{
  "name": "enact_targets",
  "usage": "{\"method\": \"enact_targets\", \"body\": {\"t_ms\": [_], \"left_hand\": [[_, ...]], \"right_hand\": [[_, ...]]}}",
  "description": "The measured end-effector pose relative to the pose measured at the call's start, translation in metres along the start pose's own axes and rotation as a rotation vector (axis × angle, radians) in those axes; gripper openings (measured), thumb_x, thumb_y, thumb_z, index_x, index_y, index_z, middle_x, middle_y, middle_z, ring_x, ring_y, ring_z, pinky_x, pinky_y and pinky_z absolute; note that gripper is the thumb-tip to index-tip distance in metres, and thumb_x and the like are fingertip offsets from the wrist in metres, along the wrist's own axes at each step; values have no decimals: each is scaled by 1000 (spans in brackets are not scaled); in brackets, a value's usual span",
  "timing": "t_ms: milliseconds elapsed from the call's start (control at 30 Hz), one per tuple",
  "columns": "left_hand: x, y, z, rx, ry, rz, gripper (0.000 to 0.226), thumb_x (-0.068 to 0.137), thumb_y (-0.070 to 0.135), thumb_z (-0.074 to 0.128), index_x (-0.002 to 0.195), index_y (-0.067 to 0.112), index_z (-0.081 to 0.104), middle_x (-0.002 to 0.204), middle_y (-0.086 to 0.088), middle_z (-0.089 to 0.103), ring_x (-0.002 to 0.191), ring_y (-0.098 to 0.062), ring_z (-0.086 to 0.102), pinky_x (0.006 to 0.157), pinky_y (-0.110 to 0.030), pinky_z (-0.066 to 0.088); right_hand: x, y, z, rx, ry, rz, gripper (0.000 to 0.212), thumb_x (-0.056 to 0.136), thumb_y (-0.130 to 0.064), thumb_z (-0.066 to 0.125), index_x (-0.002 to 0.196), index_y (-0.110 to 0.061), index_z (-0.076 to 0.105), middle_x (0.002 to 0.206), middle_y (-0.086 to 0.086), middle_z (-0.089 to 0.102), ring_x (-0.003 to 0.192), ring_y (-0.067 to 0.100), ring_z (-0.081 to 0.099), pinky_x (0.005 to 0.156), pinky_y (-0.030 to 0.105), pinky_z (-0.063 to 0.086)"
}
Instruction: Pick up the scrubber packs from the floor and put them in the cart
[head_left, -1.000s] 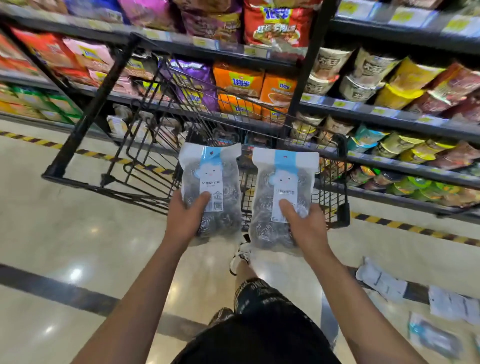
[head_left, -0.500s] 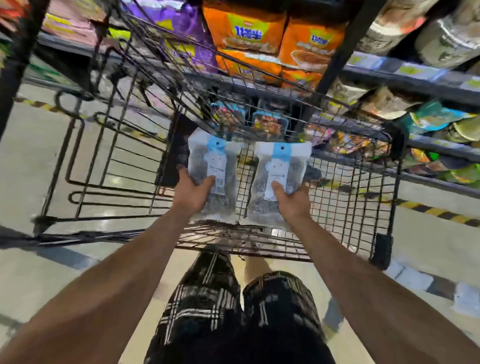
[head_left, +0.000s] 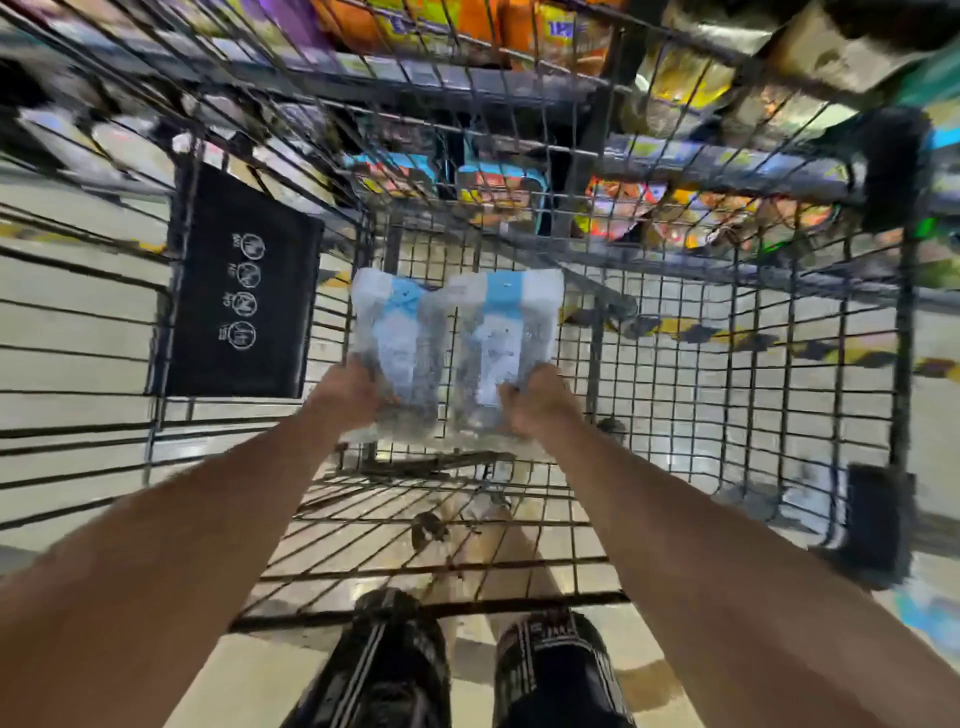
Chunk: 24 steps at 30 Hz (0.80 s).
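Floor (head_left: 78, 332) of pale glossy tile shows through the wire side of the cart (head_left: 675, 395) at far left, and just inside that side hangs a black plastic flap (head_left: 239, 291) printed with four small white round pictograms in a column. Right of the flap, the left hand (head_left: 345, 397) is closed on the lower left corner of the left scrubber pack (head_left: 400, 338), a clear bag with a white and blue header and dark steel-wool scourers inside. Touching it along the inner edge is the right scrubber pack (head_left: 506, 338), of the same kind, gripped at its lower right corner by the right hand (head_left: 537, 400), fingers curled over the front of the bag. Both packs are held flat, side by side, headers pointing away from the person, inside the cart basket and above its wire bottom; whether they already touch the mesh cannot be told through the motion blur. Both bare forearms reach in over the near edge of the cart. Below them, between the arms, the person's dark patterned shorts (head_left: 467, 670) are visible. Beyond the far end of the cart, store shelves (head_left: 649, 171) carry blurred, colourful snack packages, and a yellow-and-black hazard stripe (head_left: 779, 338) runs along the floor at right.
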<state>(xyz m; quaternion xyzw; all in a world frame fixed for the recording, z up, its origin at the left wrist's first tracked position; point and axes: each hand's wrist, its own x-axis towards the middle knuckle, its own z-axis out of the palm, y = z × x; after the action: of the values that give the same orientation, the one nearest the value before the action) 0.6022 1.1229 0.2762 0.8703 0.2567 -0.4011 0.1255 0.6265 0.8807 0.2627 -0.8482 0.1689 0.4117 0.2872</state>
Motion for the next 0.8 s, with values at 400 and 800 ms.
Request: {"method": "enact_targets", "body": {"t_ms": [400, 800], "left_hand": [[-262, 43, -109, -140, 199, 301, 38, 96, 35, 56, 122, 7, 61, 119, -21, 67, 109, -38, 66, 94, -44, 54], [-567, 167, -1, 342, 485, 809, 43, 91, 48, 44, 117, 19, 64, 122, -15, 68, 115, -38, 62, 92, -43, 48]], "right_hand": [[-284, 7, -156, -146, 252, -348, 25, 98, -34, 55, 100, -17, 73, 106, 9, 76, 102, 29, 69, 84, 30, 53], [-539, 291, -210, 31, 678, -162, 54, 103, -28, 53, 152, -8, 46, 154, 14, 49, 139, 34, 47, 113, 40, 36]]}}
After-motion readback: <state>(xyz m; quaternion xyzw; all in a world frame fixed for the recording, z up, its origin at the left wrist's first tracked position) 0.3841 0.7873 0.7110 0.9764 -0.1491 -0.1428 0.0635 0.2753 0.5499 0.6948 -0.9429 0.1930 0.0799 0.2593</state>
